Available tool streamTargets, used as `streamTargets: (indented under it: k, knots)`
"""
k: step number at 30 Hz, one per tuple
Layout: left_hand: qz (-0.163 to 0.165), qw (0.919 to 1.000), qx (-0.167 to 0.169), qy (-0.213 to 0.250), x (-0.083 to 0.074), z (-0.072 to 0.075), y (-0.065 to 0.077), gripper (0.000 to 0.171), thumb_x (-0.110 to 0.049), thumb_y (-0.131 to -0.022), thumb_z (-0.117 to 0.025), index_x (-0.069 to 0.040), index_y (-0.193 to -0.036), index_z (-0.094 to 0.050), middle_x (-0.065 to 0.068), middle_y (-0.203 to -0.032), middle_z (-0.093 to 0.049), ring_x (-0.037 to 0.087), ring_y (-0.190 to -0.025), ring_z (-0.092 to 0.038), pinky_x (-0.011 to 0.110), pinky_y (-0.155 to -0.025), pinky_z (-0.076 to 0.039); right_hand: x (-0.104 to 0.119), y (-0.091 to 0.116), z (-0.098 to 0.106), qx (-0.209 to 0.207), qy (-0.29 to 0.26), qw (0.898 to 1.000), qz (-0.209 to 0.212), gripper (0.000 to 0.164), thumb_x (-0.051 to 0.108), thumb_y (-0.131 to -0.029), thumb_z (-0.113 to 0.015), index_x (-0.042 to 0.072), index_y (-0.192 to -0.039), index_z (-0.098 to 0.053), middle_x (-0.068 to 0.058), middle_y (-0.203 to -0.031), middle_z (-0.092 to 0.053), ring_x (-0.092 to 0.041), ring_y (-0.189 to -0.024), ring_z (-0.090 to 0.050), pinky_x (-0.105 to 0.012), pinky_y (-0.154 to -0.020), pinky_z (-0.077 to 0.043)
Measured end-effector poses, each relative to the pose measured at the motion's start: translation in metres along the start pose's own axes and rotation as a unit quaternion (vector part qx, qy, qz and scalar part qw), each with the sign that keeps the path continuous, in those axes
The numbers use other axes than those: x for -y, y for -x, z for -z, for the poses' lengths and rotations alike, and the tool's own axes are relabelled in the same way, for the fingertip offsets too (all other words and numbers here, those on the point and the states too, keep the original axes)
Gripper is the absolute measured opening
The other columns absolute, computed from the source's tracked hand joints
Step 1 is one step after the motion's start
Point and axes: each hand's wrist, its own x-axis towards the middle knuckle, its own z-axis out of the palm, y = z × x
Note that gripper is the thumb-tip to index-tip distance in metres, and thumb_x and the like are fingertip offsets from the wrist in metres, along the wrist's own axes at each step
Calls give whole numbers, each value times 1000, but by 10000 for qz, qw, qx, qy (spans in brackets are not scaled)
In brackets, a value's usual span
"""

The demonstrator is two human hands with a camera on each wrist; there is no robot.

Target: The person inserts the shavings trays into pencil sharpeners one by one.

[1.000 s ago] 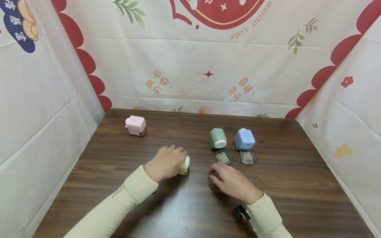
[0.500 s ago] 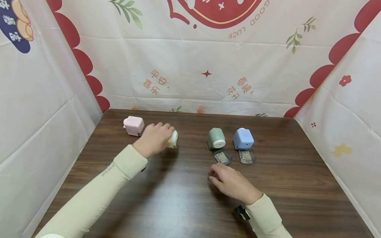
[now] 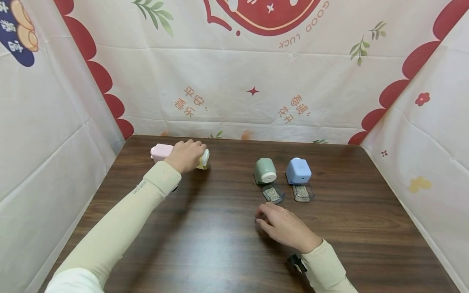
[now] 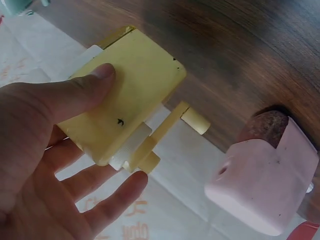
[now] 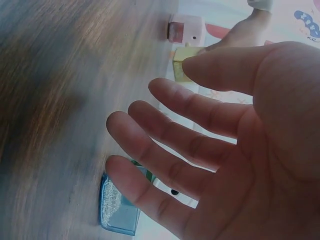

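My left hand (image 3: 187, 155) grips a yellow crank pencil sharpener (image 4: 135, 75) at the far left of the table. The thumb lies on its flat side, and its crank handle (image 4: 167, 130) sticks out past the fingers. Right beside it stands a pink pencil sharpener (image 3: 161, 151), partly hidden by the hand in the head view. My right hand (image 3: 286, 228) hovers over or rests on the table at right of centre, fingers loosely bent and holding nothing. Just beyond it lies a clear dark shavings tray (image 3: 272, 194), in front of a green pencil sharpener (image 3: 265, 170).
To the right of the green one is a blue pencil sharpener (image 3: 298, 171), with a second clear tray (image 3: 302, 193) of shavings in front. The brown wooden table (image 3: 220, 244) ends at a white patterned cloth (image 3: 227, 81) behind, with cloth on both sides too.
My left hand has carried the yellow pencil sharpener from the middle of the table away and leftward, to beside the pink one. My right hand has stayed in place.
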Motion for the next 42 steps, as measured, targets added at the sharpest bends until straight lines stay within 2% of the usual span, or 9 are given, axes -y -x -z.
streamTargets:
  k: [6, 13, 23, 35, 38, 42]
  knots:
    - [101, 9996, 244, 82, 7, -9, -7, 35, -11, -84, -68, -4, -118, -62, 15, -116, -67, 36, -101, -61, 55, -78, -55, 1, 1, 0, -7, -33, 10000, -3, 5, 26, -92, -61, 24, -96, -64, 14, -90, -60, -2, -77, -55, -32, -67, -53]
    - [254, 9990, 301, 214, 13, -19, -8, 35, -10, -81, -69, -3, -114, -62, 16, -113, -68, 37, -100, -62, 57, -76, -55, 0, 1, 0, 35, -93, 9999, -27, 5, 24, -91, -61, 23, -96, -64, 13, -91, -61, -2, -78, -56, -32, -69, -54]
    - [405, 9977, 446, 300, 13, -22, -11, 38, -14, -85, -68, -1, -118, -55, 18, -116, -66, 38, -102, -60, 58, -77, -55, -2, 2, 0, 7, -37, 10000, -11, 6, 25, -91, -61, 24, -96, -64, 13, -93, -61, -2, -79, -56, -32, -69, -54]
    - [533, 9973, 409, 291, 11, -27, -14, 33, -12, -84, -64, 0, -113, -55, 19, -114, -65, 39, -100, -60, 59, -75, -55, -2, 3, 1, 91, -109, 9999, -60, 6, 25, -91, -61, 23, -95, -64, 13, -92, -61, -2, -79, -55, -32, -70, -53]
    - [560, 9966, 521, 296, 11, -26, -16, 39, -16, -85, -65, 1, -118, -53, 19, -118, -63, 38, -105, -58, 59, -80, -54, -2, 3, 1, 90, -119, 9999, -71, 6, 25, -92, -60, 23, -95, -64, 13, -91, -60, -3, -78, -55, -32, -69, -53]
    - [564, 9957, 641, 346, 9, -20, -16, 56, -26, -87, -67, 1, -131, -48, 19, -131, -58, 37, -117, -52, 59, -90, -50, -2, 4, 3, 7, -140, 9998, -113, 7, 25, -92, -61, 23, -96, -65, 12, -93, -62, -3, -79, -56, -33, -70, -54]
